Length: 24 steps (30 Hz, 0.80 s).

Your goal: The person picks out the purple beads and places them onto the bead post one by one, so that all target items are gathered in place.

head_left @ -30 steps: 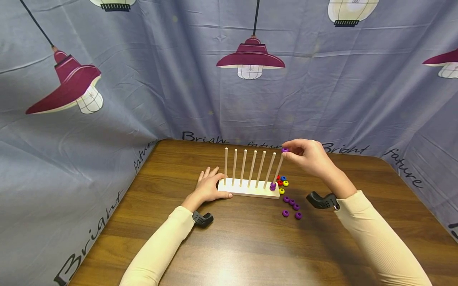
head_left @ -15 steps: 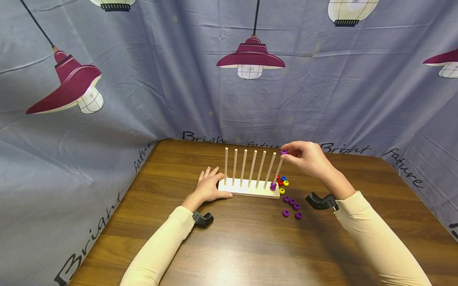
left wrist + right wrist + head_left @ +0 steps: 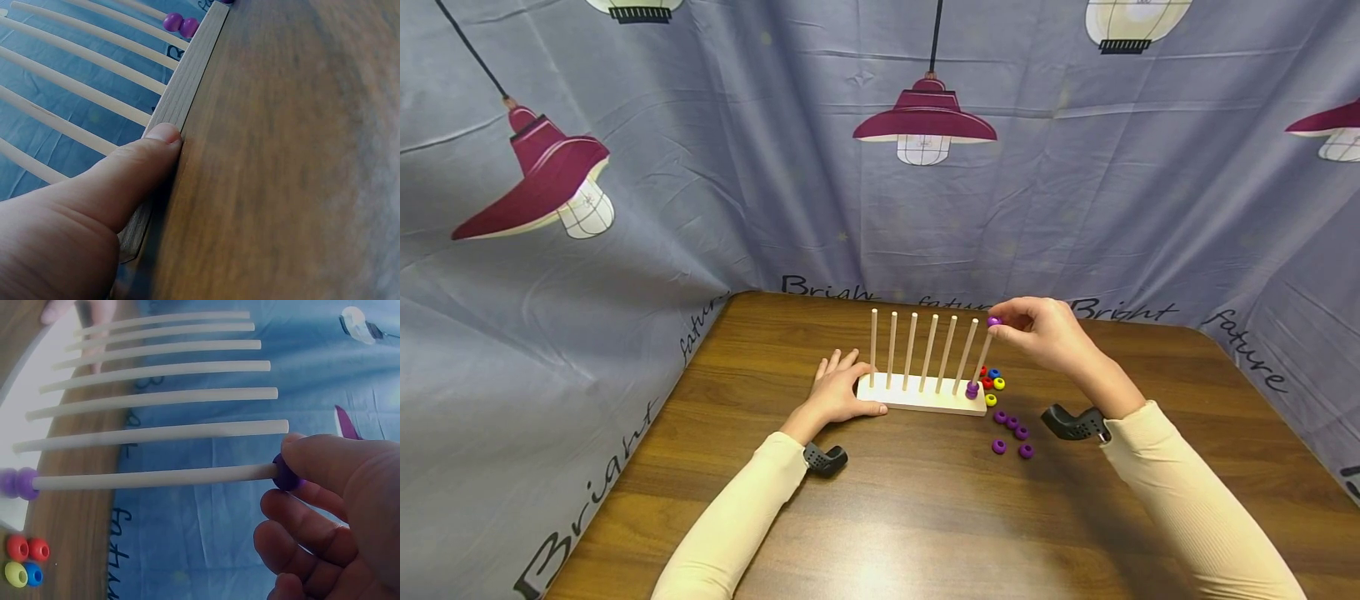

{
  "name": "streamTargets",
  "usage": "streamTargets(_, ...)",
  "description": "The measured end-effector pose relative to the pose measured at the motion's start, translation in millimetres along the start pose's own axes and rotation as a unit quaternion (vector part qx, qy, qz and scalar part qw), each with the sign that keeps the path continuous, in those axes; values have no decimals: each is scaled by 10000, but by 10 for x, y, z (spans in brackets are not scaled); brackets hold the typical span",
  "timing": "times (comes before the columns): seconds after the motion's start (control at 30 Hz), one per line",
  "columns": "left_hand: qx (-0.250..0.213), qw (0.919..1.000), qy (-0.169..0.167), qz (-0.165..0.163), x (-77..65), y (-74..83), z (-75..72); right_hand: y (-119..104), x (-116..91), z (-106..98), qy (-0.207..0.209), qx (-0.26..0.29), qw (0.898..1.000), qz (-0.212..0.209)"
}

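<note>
A pale wooden peg stand (image 3: 921,402) with a row of upright pegs lies on the table in the head view. My left hand (image 3: 833,397) holds its left end, the thumb (image 3: 140,165) along the front edge and the other fingers spread behind. At the top of the rightmost peg (image 3: 156,479), my right hand (image 3: 1045,335) pinches a purple bead (image 3: 286,474) between thumb and index finger. The peg's tip is at or inside this bead. Two purple beads (image 3: 972,390) sit stacked at the foot of the same peg; the other pegs are bare.
Several loose purple beads (image 3: 1012,423) lie right of the stand's front corner. Red, blue and yellow beads (image 3: 998,384) cluster behind them, close to the stand's right end. A printed curtain (image 3: 820,208) hangs beyond the wooden table (image 3: 895,517).
My right hand has come slightly down and left with the purple bead, at the rightmost peg's top. The left hand and the stand stay in place.
</note>
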<state>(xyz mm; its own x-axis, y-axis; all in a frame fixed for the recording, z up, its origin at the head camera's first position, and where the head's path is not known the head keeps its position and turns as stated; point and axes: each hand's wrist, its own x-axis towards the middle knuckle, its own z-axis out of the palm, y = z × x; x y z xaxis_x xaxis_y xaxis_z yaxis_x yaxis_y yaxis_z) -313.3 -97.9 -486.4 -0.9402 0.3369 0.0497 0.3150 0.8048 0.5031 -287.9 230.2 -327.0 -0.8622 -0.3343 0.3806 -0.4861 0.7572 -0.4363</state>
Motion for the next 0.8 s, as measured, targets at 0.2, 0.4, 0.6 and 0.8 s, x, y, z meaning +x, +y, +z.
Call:
streamTargets(0.2, -20, 10000, -13, -10, -4, -5, -8, 6, 3, -3, 93, -11, 10000, -33)
streamTargets(0.4, -7, 10000, 1, -2, 0, -12, -5, 7, -5, -19, 94, -9, 10000, -28)
streamTargets(0.6, -19, 10000, -20, -10, 5, -11, -2, 18, -18, -17, 108, -16, 9999, -33)
streamTargets(0.8, 2, 10000, 2, 11, 12, -16, 6, 48, -51, -22, 24, -78, 9999, 73)
